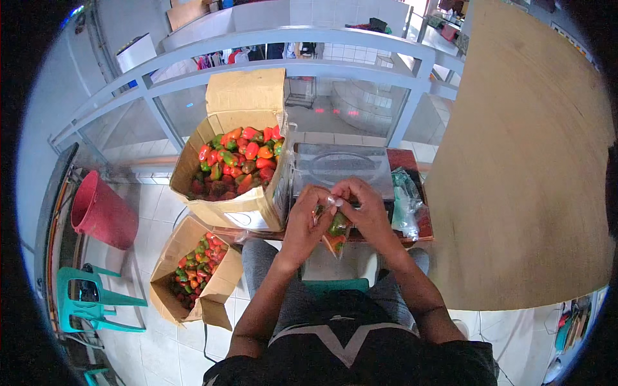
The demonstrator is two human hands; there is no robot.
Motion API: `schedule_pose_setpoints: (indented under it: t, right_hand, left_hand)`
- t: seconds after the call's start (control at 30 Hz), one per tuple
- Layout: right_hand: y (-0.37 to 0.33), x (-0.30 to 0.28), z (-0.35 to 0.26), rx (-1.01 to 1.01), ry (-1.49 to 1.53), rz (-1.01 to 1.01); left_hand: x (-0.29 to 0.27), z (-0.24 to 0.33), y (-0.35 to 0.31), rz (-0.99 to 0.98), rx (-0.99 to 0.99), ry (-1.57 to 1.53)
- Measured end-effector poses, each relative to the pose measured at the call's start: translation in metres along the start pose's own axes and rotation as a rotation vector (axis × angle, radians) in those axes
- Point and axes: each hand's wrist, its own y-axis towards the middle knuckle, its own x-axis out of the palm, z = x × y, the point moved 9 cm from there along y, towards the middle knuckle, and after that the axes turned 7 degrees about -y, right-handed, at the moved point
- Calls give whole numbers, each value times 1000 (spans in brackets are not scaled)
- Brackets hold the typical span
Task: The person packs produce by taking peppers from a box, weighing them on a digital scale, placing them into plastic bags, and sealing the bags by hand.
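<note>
My left hand [307,215] and my right hand [365,207] meet in front of me, both pinching the top of a small clear plastic bag of red and green peppers [337,229]. The bag hangs between my hands above my lap. Just beyond my hands lies a flat grey weighing scale [341,164] on a small dark table [412,161]. To the left, an open cardboard box [222,212] on the table is heaped with red, orange and green peppers [238,161].
A second cardboard box of peppers [193,273] stands on the tiled floor at lower left. A red bucket [100,212] and a teal plastic chair [90,299] are further left. Clear plastic bags [404,202] lie right of the scale. A large wooden board [521,161] fills the right side.
</note>
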Motion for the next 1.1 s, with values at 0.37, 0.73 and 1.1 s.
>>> schedule_pose_setpoints:
  t: [0.37,0.73,1.1]
  right_hand:
    - [-9,-7,-9,-126,0,200]
    - [-21,6,-17,-170,-120,291]
    - [-34,-2,-19,-113,-57,359]
  left_hand:
    - [-6,8,-1,77,74,64]
    - [-11,-2,-8,286,-13,89]
    - [-7,9,-10,181,71,81]
